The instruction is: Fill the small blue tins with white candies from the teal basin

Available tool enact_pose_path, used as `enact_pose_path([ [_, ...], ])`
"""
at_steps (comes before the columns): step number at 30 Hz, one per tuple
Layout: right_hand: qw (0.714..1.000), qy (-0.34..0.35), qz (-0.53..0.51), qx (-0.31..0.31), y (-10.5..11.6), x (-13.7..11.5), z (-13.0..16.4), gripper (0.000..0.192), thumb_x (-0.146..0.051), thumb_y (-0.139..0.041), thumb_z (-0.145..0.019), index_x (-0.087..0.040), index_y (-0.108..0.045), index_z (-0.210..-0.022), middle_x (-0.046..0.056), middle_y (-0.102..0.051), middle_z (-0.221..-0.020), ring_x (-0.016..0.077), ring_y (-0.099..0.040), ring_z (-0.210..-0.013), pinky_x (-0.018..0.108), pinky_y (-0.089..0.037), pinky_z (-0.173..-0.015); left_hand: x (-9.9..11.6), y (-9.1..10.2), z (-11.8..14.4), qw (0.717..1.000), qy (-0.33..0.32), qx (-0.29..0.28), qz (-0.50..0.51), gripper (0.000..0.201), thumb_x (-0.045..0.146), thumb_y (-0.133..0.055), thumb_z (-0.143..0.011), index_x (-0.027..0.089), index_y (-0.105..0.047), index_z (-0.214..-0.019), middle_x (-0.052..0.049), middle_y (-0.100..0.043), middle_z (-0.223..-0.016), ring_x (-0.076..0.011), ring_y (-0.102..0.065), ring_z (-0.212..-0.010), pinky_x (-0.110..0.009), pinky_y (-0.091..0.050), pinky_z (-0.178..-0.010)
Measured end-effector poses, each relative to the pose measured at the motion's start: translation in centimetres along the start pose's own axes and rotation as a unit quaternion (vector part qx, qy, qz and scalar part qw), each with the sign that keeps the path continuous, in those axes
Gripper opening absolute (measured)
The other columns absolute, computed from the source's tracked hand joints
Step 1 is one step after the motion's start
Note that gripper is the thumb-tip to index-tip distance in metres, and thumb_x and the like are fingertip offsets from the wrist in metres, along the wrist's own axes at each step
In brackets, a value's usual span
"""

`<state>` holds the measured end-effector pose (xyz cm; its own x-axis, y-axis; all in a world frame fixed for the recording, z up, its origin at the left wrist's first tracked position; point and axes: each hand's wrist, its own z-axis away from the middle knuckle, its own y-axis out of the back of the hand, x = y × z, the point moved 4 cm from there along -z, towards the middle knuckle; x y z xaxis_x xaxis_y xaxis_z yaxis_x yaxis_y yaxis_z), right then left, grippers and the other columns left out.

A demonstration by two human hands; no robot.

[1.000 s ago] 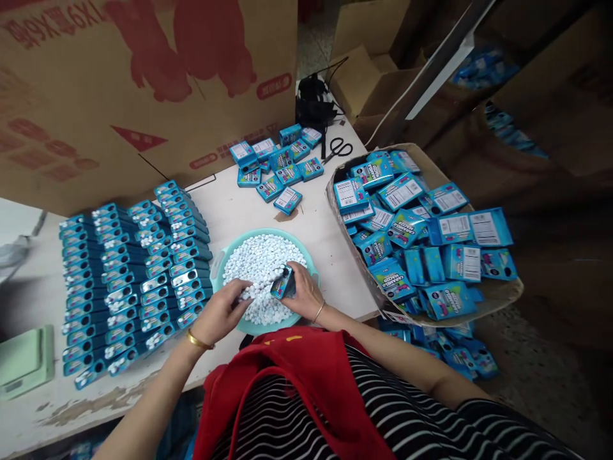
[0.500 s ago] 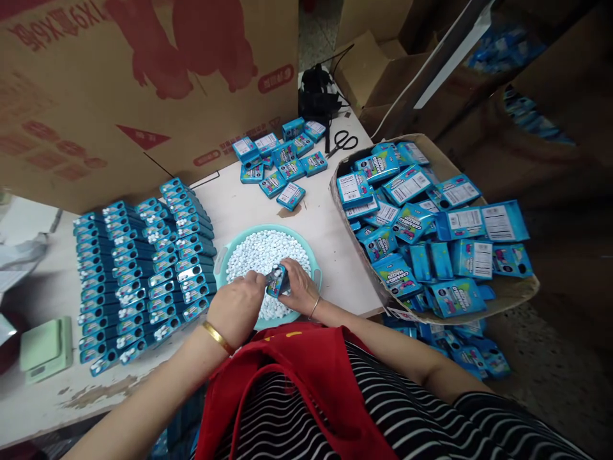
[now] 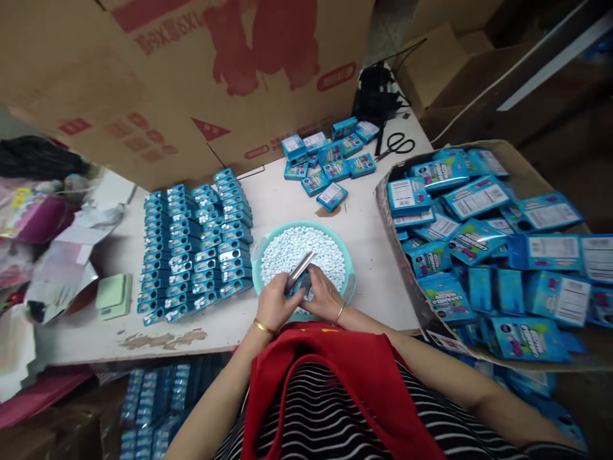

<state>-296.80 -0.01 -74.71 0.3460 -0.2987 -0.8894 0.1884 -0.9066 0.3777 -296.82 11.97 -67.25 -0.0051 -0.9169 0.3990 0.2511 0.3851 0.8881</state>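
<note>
My left hand [image 3: 276, 303] is closed around a shiny metal scoop [image 3: 301, 269] that points up and to the right. Its thumb reaches across toward a small blue candy box [image 3: 301, 285], mostly hidden between the fingers. My right hand [image 3: 326, 295] grips that box from the other side. Both hands are over the near part of a turquoise basin [image 3: 352, 281] full of small white candies [image 3: 297, 243]. Left of the basin, upright blue boxes [image 3: 197, 249] stand in several tight rows with their tops open, some showing white candies.
A carton [image 3: 380, 198] heaped with blue boxes stands at the right. Loose boxes [image 3: 335, 169] and black scissors [image 3: 397, 144] lie at the back. A green scale [image 3: 113, 295] sits at the left. A large cardboard box [image 3: 163, 83] walls off the rear.
The view has swung left, so things appear farther right. The scoop, earlier tipped toward the box opening, now lies slanted upward above the box, and my hands are closer together.
</note>
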Motion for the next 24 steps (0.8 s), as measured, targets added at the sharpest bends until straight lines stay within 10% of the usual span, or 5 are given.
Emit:
enact_pose_path([
  [8, 0.995, 0.043, -0.044, -0.078, -0.1, -1.6, -0.4, 0.073, -0.049, -0.067, -0.078, -0.021, -0.037, -0.139, 0.014, -0.049, -0.132, 0.0272, -0.045, -0.126, 0.049, -0.04, -0.107, -11.0, 8.0, 7.8, 0.995, 0.049, 0.085, -0.012, 0.035, 0.043, -0.057, -0.082, 0.019, -0.056, -0.107, -0.006, -0.061, -0.096, -0.0188, -0.058, -0.088, -0.03, -0.046, -0.08],
  [16, 0.999, 0.015, -0.026, -0.035, 1.0, 0.0, -1.5, 0.046, -0.042, -0.062, -0.084, -0.02, -0.053, -0.124, 0.013, -0.055, -0.121, 0.0248, -0.05, -0.119, 0.047, -0.044, -0.103, -20.5, 4.8, 8.5, 0.993, 0.102, -0.006, -0.065, 0.04, 0.045, -0.049, -0.082, 0.02, -0.056, -0.113, -0.008, -0.058, -0.11, -0.0227, -0.06, -0.097, -0.035, -0.049, -0.084],
  [24, 0.972, -0.18, 0.07, 0.136, 6.1, 13.6, -12.6, 0.044, -0.039, -0.063, -0.078, -0.013, -0.056, -0.113, 0.013, -0.057, -0.103, 0.025, -0.059, -0.095, 0.044, -0.053, -0.084, -20.6, 4.7, 8.5, 0.971, 0.118, 0.18, -0.106, 0.048, 0.055, -0.042, -0.083, 0.024, -0.044, -0.12, -0.014, -0.054, -0.109, -0.0349, -0.056, -0.105, -0.051, -0.051, -0.084],
])
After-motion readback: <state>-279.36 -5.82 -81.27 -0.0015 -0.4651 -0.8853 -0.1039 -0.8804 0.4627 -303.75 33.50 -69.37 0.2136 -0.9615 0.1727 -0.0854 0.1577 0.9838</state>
